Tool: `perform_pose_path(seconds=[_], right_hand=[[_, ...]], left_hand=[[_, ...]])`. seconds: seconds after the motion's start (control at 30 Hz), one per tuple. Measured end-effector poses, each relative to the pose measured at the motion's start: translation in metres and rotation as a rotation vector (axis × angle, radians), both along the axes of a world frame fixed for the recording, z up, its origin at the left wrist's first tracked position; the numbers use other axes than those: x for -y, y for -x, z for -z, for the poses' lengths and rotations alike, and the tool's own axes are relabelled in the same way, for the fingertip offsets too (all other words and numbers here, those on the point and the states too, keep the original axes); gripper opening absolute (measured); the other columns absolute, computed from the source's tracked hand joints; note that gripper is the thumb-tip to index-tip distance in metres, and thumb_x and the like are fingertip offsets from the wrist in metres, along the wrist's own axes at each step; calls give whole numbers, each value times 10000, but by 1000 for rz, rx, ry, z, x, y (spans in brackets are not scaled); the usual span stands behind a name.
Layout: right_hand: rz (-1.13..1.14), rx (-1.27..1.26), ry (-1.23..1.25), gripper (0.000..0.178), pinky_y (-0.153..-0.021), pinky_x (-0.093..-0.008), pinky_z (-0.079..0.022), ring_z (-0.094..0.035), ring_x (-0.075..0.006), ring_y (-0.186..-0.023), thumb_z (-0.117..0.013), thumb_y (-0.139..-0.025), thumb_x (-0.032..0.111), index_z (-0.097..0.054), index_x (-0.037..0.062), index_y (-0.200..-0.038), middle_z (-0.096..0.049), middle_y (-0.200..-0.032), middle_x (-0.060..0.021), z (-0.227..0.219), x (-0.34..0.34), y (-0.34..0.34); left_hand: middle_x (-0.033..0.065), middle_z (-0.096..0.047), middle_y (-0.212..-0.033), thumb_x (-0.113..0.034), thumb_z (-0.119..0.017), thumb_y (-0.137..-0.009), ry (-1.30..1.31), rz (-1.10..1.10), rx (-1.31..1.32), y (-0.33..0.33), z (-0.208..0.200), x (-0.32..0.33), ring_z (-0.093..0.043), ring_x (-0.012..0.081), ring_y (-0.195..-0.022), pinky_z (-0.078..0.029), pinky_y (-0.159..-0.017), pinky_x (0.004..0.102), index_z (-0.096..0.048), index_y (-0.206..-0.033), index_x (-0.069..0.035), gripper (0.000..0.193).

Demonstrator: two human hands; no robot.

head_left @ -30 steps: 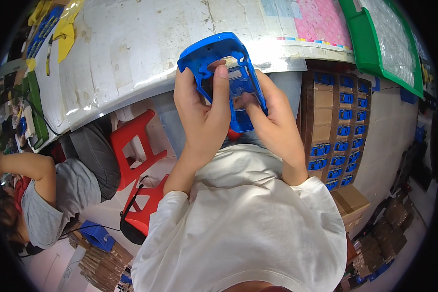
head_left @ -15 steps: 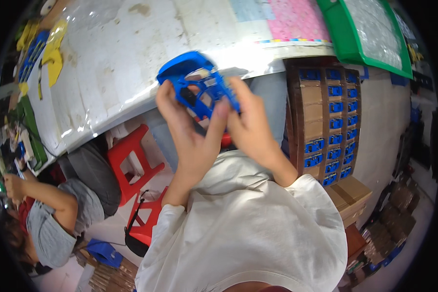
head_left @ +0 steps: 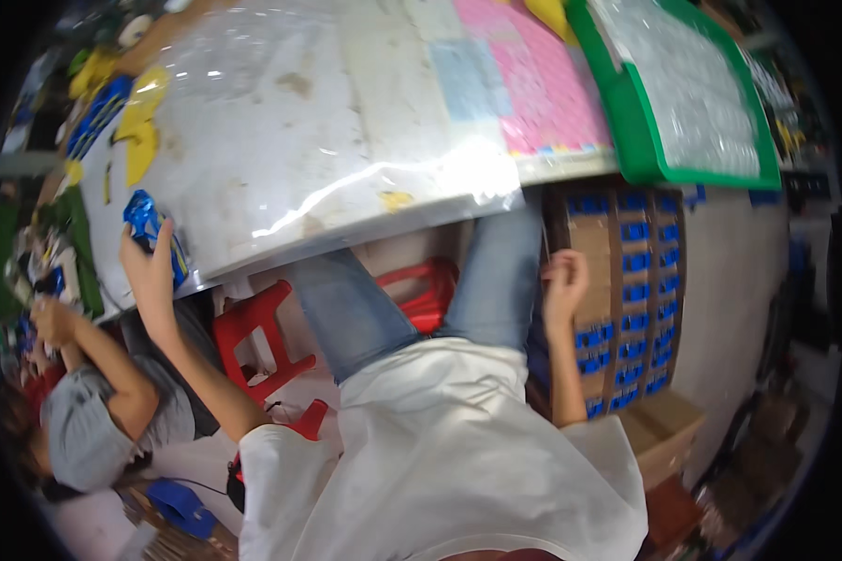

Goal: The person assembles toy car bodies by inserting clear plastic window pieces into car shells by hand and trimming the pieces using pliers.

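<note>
A blue plastic toy car shell (head_left: 140, 213) is in my left hand (head_left: 152, 276), stretched out over the left end of the white table, near its front edge. My fingers cover part of the shell, and it is smeared by motion. My right hand (head_left: 565, 276) hangs lower, right of my thigh, with loosely bent fingers apart and nothing visible in them. Beside it stands a divided cardboard box (head_left: 594, 276) with several rows of small blue parts.
A green crate (head_left: 641, 140) holding clear plastic packs sits at the table's right end, beside a pink sheet (head_left: 557, 103). Yellow pieces (head_left: 140, 140) lie at the left. Red stools (head_left: 264, 327) stand under the table. A co-worker in a grey shirt (head_left: 98, 421) sits at my left.
My hands have parted. The left has carried the blue car shell far left over the table; the right has let go of it and dropped to the right beside the divided box.
</note>
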State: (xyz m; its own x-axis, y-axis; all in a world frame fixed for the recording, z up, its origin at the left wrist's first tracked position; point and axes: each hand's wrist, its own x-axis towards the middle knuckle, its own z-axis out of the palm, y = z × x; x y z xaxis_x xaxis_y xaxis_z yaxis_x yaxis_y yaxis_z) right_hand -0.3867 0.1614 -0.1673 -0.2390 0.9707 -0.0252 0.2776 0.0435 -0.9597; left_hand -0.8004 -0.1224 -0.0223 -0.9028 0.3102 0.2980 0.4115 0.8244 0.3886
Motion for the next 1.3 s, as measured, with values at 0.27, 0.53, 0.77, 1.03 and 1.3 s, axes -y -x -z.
perform_pose_path(seconds=[0.27,0.53,0.77,1.03,1.3], right_hand=[[308,879,-328,437,-847,-427,-403,-524,-389,-947,-572,-752,223,-500,-63,-1074,-555,-1002,-251,214,-188,-100],[249,996,-53,516,-796,-439,-447,-562,-387,-895,-598,-712,293,-498,-15,-1114,-547,-1020,-260,203,-206,-85],[333,1163,-127,521,-830,-457,-422,-492,-424,-970,-591,-712,319,-504,37,-1141,-492,-1029,-290,173,-187,-63],[195,1175,-254,521,-815,-447,-434,-499,-418,-945,-585,-715,304,-504,32,-1151,-490,-1033,-288,174,-190,-68],[250,359,-109,322,-694,-353,-436,-550,-256,-705,-589,-783,278,-553,-13,-916,-587,-748,-151,229,-228,-112]], left_hand=[[300,-536,-981,-376,-629,-693,308,-373,-89,116,19,55,-531,392,-957,-430,-806,429,-439,-1062,114,641],[150,-555,-930,-43,-564,-713,-70,435,-586,36,-7,-84,-517,312,-882,-403,-773,389,-557,-949,-27,237],[111,-564,-853,-42,-579,-708,-135,517,-533,69,22,-156,-507,294,-817,-400,-747,373,-586,-854,-42,146],[57,-601,-811,-56,-600,-770,-499,368,-264,18,4,-127,-518,144,-690,-402,-619,248,-608,-901,-27,135],[52,-598,-886,-129,-561,-839,-1115,340,698,-37,14,-113,-473,50,-700,-350,-642,171,-534,-1027,-2,228]])
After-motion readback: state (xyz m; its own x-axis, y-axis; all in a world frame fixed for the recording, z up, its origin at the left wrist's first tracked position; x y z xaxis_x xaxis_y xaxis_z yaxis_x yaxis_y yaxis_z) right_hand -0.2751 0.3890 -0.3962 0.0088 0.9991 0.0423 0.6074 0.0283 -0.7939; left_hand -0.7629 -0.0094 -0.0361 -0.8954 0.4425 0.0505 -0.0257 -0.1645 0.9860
